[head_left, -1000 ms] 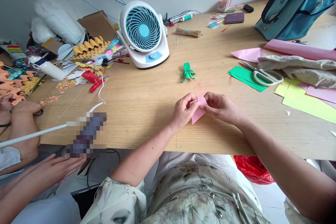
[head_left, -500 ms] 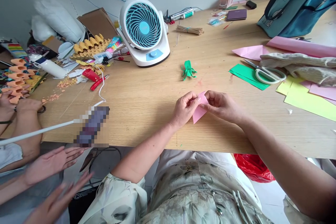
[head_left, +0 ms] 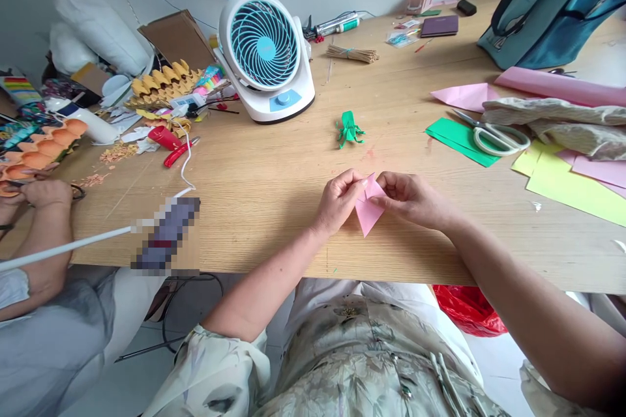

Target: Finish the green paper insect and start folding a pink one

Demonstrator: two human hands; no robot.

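A small folded pink paper lies on the wooden table just ahead of me, its point facing me. My left hand pinches its left upper edge, fingers closed on it. My right hand pinches its right upper corner, fingers closed as well. A finished green folded paper figure stands on the table a little beyond my hands.
A white and teal desk fan stands at the back. Scissors lie on green paper to the right, near pink and yellow sheets and a teal bag. Another person's hand works at the far left among orange paper pieces.
The pink paper has been turned and pressed lower onto the table between my hands. The other person's open hands at lower left have gone from view.
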